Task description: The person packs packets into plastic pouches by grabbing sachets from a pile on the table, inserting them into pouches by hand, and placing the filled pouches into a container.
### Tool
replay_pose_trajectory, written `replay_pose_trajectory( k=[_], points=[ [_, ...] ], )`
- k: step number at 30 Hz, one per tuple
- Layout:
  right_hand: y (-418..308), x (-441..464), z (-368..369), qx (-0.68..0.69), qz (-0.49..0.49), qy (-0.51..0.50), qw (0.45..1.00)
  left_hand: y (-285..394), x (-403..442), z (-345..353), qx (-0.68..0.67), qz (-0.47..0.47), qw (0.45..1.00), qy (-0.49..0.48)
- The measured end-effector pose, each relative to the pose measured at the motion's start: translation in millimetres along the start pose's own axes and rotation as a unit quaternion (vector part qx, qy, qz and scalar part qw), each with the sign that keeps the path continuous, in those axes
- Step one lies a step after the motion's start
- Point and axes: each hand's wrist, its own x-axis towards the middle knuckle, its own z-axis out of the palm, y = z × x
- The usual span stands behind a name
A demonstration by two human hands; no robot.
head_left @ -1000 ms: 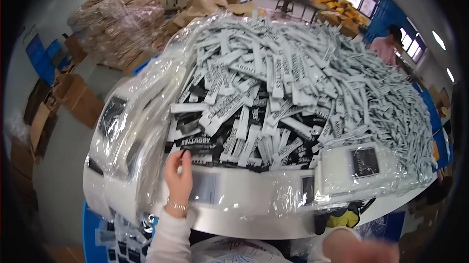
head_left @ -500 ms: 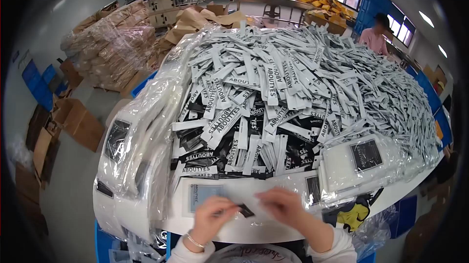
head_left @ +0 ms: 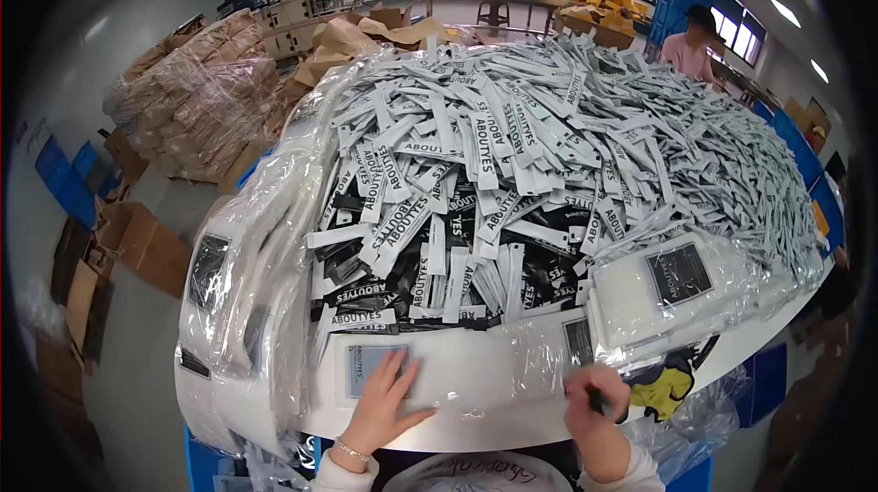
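My left hand (head_left: 373,411) lies with fingers spread over the grey-blue label (head_left: 364,366) of a flat white pouch (head_left: 462,369) at the table's front edge. My right hand (head_left: 590,414) is closed around a small dark piece (head_left: 597,399), mostly hidden by the fingers. It is just right of the pouch, near a black-labelled pouch (head_left: 578,342). Behind both hands spreads a large heap of slim white sachets (head_left: 512,140) printed ABOUTYES, with black sachets (head_left: 549,283) among them.
Stacked clear-wrapped white pouches (head_left: 247,309) line the left side, and another stack (head_left: 631,300) sits at right. A yellow-and-black glove (head_left: 663,393) lies near the right edge. Far right, a person in pink (head_left: 688,55) works behind the heap. Cardboard boxes (head_left: 142,245) stand left.
My hands have moved apart. The left has gone from a pinch to lying spread on the label; the right has shifted right and down, closed on a small dark piece.
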Motion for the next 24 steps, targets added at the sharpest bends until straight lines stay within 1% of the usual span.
replay_pose_trajectory(
  k=[1, 2, 4, 5, 7, 8, 10, 11, 13, 14, 15, 18, 19, 21, 23, 24],
  points=[
    [8.6, 4.5, 6.6, -0.109, -0.023, 0.006, 0.994, -11.7, -8.9, 11.0, 0.059, 0.002, 0.997, -0.052],
    [20.1, 0.4, 15.0, -0.136, 0.077, -0.023, 0.987, -19.2, -19.6, 18.2, 0.019, 0.000, 0.997, -0.070],
    [32.1, -21.3, 14.8, -0.023, 0.244, -0.018, 0.969, -26.6, -21.2, 23.1, -0.061, -0.001, 0.993, -0.097],
    [32.8, -21.0, 9.4, -0.030, 0.187, -0.017, 0.982, -24.3, -21.5, 19.5, -0.102, -0.011, 0.992, -0.071],
    [13.3, -7.6, 3.0, -0.044, 0.085, -0.016, 0.995, -22.2, -21.8, 13.9, -0.139, -0.030, 0.988, -0.052],
    [18.6, -8.8, 5.2, -0.092, 0.094, -0.044, 0.990, -22.0, -19.9, 11.6, -0.157, -0.035, 0.986, -0.041],
    [37.0, -10.2, 8.9, -0.189, 0.103, -0.101, 0.971, -9.8, -18.8, 13.2, -0.150, -0.042, 0.988, 0.011],
    [37.3, -11.5, 7.9, -0.234, 0.085, -0.102, 0.963, -3.0, -16.4, 15.1, -0.148, -0.047, 0.987, 0.042],
    [28.9, -12.6, 11.5, -0.123, 0.206, -0.027, 0.970, 8.2, -14.6, 18.5, -0.148, -0.033, 0.986, 0.076],
    [22.3, -19.4, 14.8, -0.066, 0.273, 0.012, 0.960, 13.9, -17.8, 19.3, -0.146, -0.029, 0.985, 0.086],
    [22.7, -28.2, 18.9, 0.008, 0.345, 0.010, 0.938, 21.1, -18.0, 22.2, -0.138, -0.024, 0.984, 0.106],
    [7.9, -44.2, 30.2, 0.089, 0.420, -0.095, 0.898, 42.6, -19.7, 32.5, -0.116, 0.013, 0.985, 0.126],
    [5.7, -48.2, 32.7, 0.085, 0.450, -0.104, 0.883, 52.2, -18.6, 32.7, -0.105, 0.021, 0.985, 0.134],
    [1.6, -53.6, 37.7, 0.077, 0.512, -0.123, 0.847, 57.9, -19.5, 31.4, -0.109, 0.078, 0.980, 0.146],
    [-23.7, -24.0, 43.9, 0.028, 0.534, -0.156, 0.831, 60.5, -24.4, 30.5, -0.114, 0.135, 0.973, 0.150],
    [-32.2, -14.8, 44.9, 0.003, 0.544, -0.172, 0.821, 58.6, -25.8, 32.8, -0.090, 0.129, 0.981, 0.118]
  ],
)
